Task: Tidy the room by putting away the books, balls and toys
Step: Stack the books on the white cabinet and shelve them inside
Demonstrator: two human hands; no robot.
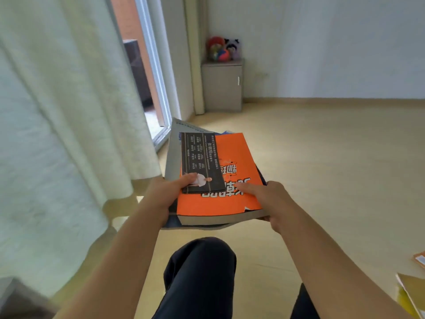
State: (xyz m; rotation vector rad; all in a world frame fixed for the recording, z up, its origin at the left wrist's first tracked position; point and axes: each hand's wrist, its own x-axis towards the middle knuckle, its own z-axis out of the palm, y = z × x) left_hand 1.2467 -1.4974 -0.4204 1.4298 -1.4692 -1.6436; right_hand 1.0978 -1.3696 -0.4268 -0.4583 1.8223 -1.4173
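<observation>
- We hold a stack of books (213,217) in front of us, above the floor and just past our knee (202,261) in dark trousers.
- The top one is a thick orange book (232,162) with large white characters on its cover; a dark paper band (202,157) with small print lies over its left half.
- Under it a grey book (173,153) sticks out to the left and far side; dark blue covers peek out beneath, how many we cannot tell.
- Our left hand (165,194) grips the stack's left near corner, thumb pressed on the dark band, fingers hidden below.
- Our right hand (273,201) grips the right near corner, thumb flat on the orange cover, fingers curled under the stack.
- Well ahead, in the corner, a small grey cabinet (222,88) stands against the wall — on top sit a few colourful balls (222,54) and soft toys (233,48), blurred.
- A pale curtain (57,111) hangs on our left beside a glass door (156,77).
- On the wooden floor (333,157) at the far right edge lie a yellow book (411,293) and an orange one (419,259) — only partly in view.
</observation>
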